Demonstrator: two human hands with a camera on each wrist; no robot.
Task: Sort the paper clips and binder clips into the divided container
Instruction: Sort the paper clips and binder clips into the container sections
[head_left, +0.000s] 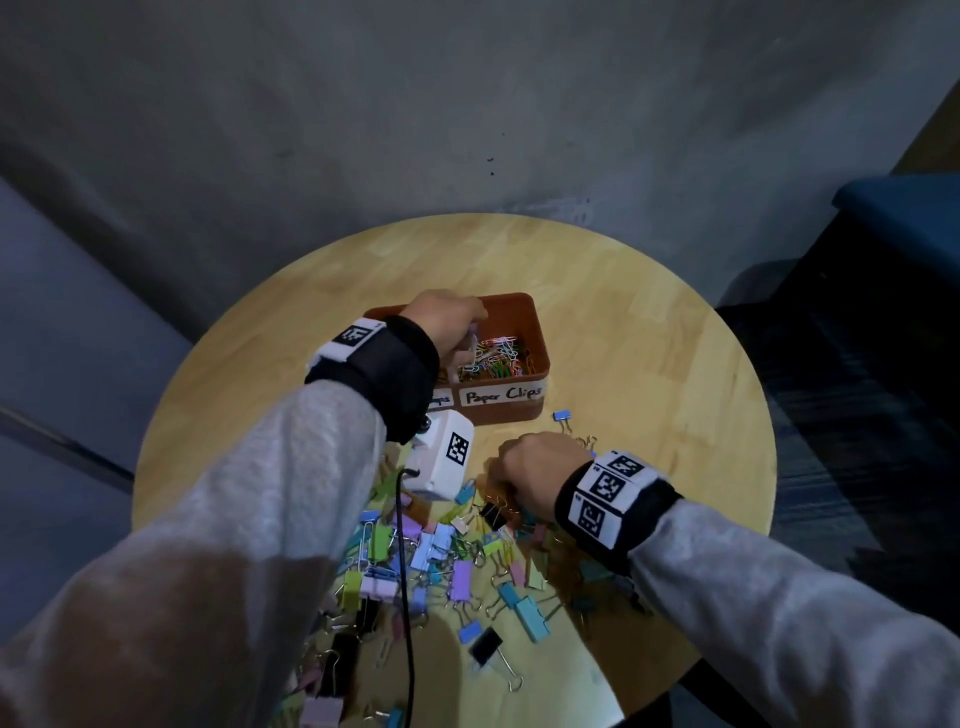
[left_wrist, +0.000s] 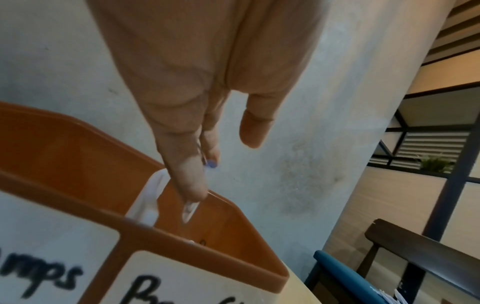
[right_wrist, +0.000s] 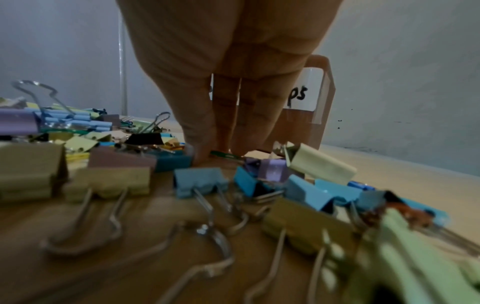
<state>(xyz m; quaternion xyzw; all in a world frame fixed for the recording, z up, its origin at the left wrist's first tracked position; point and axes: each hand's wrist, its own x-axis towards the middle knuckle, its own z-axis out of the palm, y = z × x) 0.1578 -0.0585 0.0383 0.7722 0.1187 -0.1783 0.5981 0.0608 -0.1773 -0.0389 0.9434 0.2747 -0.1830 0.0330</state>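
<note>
Hovering at frame centre in the head view, the left hand (head_left: 447, 317) pinches a pale paper clip (left_wrist: 191, 208) over the orange divided container (head_left: 537, 338), above its paper-clip compartment. Just below, the right hand (head_left: 524, 467) presses straight fingers (right_wrist: 200, 127) onto the counter (head_left: 649, 353) among binder clips (head_left: 452, 561), touching a green paper clip (right_wrist: 226, 155).
</note>
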